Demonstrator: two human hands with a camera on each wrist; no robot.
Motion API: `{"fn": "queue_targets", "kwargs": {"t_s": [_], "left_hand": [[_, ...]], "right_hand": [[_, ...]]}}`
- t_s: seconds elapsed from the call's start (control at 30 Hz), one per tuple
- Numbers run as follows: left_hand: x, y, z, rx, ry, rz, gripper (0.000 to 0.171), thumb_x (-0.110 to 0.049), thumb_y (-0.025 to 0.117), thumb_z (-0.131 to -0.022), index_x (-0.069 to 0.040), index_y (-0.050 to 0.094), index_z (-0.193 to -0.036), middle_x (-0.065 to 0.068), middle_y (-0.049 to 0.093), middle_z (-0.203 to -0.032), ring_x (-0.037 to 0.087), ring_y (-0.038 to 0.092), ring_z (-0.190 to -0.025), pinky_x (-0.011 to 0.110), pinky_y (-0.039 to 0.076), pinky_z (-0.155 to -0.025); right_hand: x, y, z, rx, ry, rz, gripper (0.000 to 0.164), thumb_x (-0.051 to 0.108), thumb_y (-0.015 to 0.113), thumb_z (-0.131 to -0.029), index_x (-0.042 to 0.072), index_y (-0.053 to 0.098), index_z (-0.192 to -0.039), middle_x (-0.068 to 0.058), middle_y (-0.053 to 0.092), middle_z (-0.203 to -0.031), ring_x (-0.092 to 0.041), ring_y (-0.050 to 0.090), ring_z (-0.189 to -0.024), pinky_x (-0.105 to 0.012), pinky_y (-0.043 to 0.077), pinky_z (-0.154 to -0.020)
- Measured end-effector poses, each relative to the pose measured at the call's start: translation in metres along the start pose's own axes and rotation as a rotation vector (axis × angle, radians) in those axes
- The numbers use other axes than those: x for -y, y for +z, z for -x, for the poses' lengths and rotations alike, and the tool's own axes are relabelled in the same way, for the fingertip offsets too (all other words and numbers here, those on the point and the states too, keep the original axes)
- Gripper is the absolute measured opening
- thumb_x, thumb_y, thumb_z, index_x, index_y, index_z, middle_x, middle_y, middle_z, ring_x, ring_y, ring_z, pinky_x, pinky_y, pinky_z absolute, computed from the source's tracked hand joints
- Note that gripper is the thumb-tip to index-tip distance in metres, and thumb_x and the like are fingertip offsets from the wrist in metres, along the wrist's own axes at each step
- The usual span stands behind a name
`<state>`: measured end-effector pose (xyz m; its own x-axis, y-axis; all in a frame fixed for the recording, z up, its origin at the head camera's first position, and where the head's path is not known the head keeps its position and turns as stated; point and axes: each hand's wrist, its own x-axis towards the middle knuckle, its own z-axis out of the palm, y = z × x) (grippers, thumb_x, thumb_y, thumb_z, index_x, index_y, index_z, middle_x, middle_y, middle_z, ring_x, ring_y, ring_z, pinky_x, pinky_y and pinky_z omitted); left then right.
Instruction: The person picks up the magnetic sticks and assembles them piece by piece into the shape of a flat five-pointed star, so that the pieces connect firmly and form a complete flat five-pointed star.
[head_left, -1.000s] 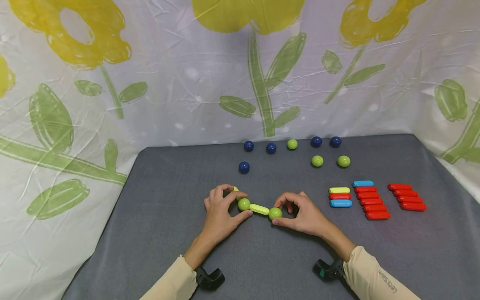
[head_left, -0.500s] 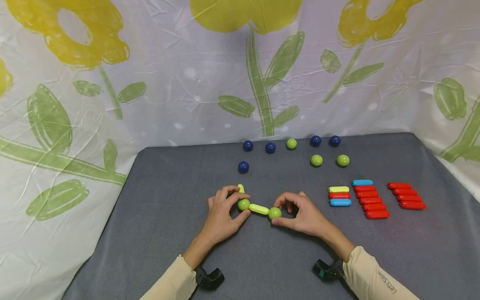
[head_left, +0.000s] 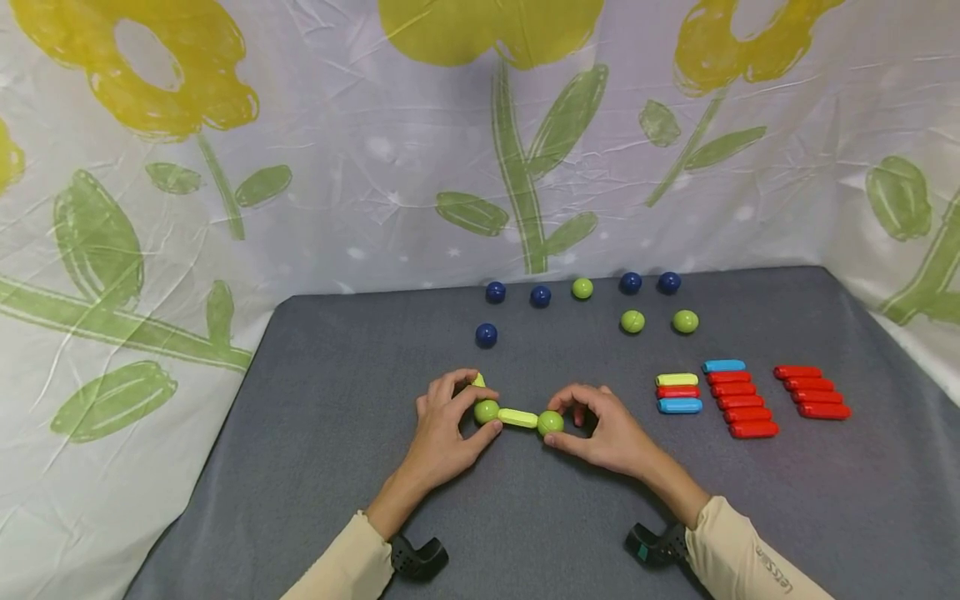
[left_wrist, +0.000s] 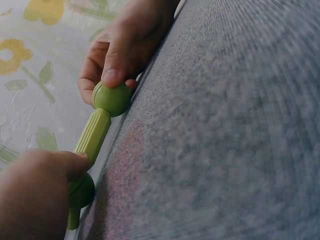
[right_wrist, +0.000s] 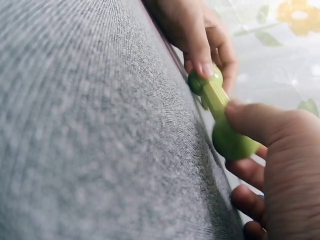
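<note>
Two green balls are joined by a ridged yellow-green rod (head_left: pixel 517 418) in the middle of the table. My left hand (head_left: pixel 447 425) pinches the left green ball (head_left: pixel 487 412) between thumb and fingers. A second yellow-green rod (head_left: pixel 478 380) sticks out from that ball on the far side, partly covered by my fingers. At the other end, my right hand (head_left: pixel 602 427) grips the right green ball (head_left: pixel 551 422) by thumb and forefinger. The left wrist view shows the rod (left_wrist: pixel 94 134) meeting both balls, and in the right wrist view my thumb lies against the nearer ball (right_wrist: pixel 231 140).
Several blue balls (head_left: pixel 486 335) and green balls (head_left: pixel 633 322) lie toward the back edge of the grey table (head_left: pixel 337 358). To the right are rows of red rods (head_left: pixel 750 414), with blue rods (head_left: pixel 680 406) and one yellow rod (head_left: pixel 677 380). A flowered sheet (head_left: pixel 360 167) hangs behind.
Both hands keep their hold on the balls. The far rod at the left ball showed more half a second ago and is again partly behind my fingers; the joined rod lies slightly more level.
</note>
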<state>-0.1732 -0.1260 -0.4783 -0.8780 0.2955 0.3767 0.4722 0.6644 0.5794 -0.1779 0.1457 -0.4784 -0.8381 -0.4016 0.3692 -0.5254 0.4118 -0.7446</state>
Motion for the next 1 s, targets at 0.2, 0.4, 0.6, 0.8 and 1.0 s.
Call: {"fn": "queue_targets", "kwargs": {"t_s": [0.2, 0.4, 0.6, 0.8, 1.0], "left_hand": [[0.0, -0.001, 0.0, 0.072, 0.06, 0.019, 0.033, -0.038, 0.079, -0.086, -0.027, 0.071, -0.117, 0.007, 0.056, -0.147, 0.036, 0.039, -0.145, 0.057, 0.024, -0.102], [-0.003, -0.003, 0.002, 0.254, 0.191, 0.04, 0.038, -0.04, 0.076, -0.089, -0.035, 0.07, -0.126, -0.004, 0.063, -0.14, 0.027, 0.044, -0.143, 0.057, 0.026, -0.106], [-0.012, -0.001, 0.005, 0.298, 0.211, 0.029, 0.028, -0.041, 0.077, -0.089, -0.033, 0.074, -0.116, -0.003, 0.061, -0.142, 0.027, 0.043, -0.145, 0.057, 0.027, -0.106], [-0.026, 0.009, 0.011, 0.296, 0.181, -0.046, 0.03, -0.048, 0.076, -0.089, -0.031, 0.073, -0.114, -0.003, 0.057, -0.146, 0.028, 0.04, -0.147, 0.056, 0.028, -0.106], [-0.039, 0.014, 0.016, 0.354, 0.179, -0.072, 0.046, -0.056, 0.072, -0.089, -0.035, 0.066, -0.13, -0.004, 0.049, -0.154, 0.028, 0.035, -0.15, 0.059, 0.028, -0.108]], "right_hand": [[-0.001, 0.001, -0.001, -0.165, 0.054, 0.067, 0.031, 0.011, 0.083, -0.083, 0.016, 0.071, -0.111, 0.002, 0.07, -0.099, -0.013, 0.057, -0.081, -0.034, 0.031, -0.079], [-0.003, 0.002, -0.003, -0.29, 0.123, 0.148, 0.019, 0.008, 0.079, -0.086, 0.008, 0.069, -0.102, -0.004, 0.069, -0.089, -0.013, 0.057, -0.073, -0.032, 0.038, -0.077], [-0.002, 0.004, -0.003, -0.269, 0.172, 0.187, 0.009, 0.02, 0.079, -0.089, 0.016, 0.071, -0.087, 0.005, 0.064, -0.073, -0.011, 0.051, -0.072, -0.034, 0.029, -0.077], [0.0, 0.004, -0.002, -0.218, 0.161, 0.198, 0.013, 0.03, 0.079, -0.089, 0.019, 0.075, -0.094, 0.008, 0.066, -0.081, -0.01, 0.048, -0.074, -0.034, 0.025, -0.078], [0.005, 0.004, -0.003, -0.161, 0.197, 0.183, 0.029, 0.033, 0.08, -0.088, 0.014, 0.075, -0.108, 0.008, 0.062, -0.078, -0.01, 0.048, -0.074, -0.036, 0.023, -0.08]]}}
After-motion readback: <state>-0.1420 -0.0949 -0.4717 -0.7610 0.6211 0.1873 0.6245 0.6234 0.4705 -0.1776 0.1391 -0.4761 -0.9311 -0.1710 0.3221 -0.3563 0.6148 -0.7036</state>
